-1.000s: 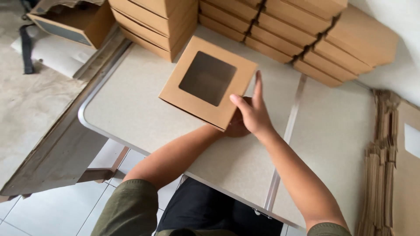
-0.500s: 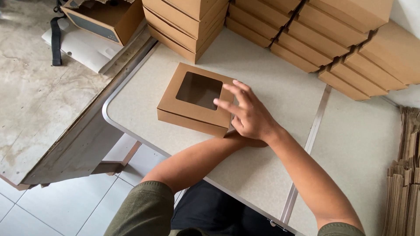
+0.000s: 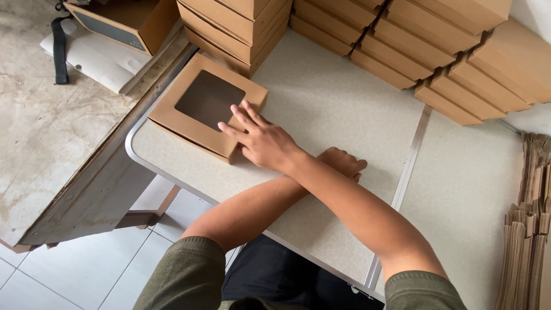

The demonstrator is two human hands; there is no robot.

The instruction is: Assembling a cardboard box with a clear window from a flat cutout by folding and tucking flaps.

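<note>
A flat brown cardboard box with a square window in its lid point(image 3: 204, 103) lies at the table's near-left corner. My right hand point(image 3: 258, 138) reaches across and rests flat on the box's right edge, fingers spread on the lid. My left hand point(image 3: 343, 163) lies on the table to the right of it, curled into a fist with nothing in it. It is partly hidden under my right forearm, and my arms are crossed.
Stacks of closed brown boxes point(image 3: 402, 40) line the far side of the speckled table point(image 3: 459, 189). Flat folded cardboard blanks point(image 3: 525, 241) stand at the right edge. An open box point(image 3: 120, 23) and white sheets lie on the concrete floor to the left.
My right hand has slid the window box leftward to the table's corner. My left hand has come away from the box and now rests as a fist under my right forearm.
</note>
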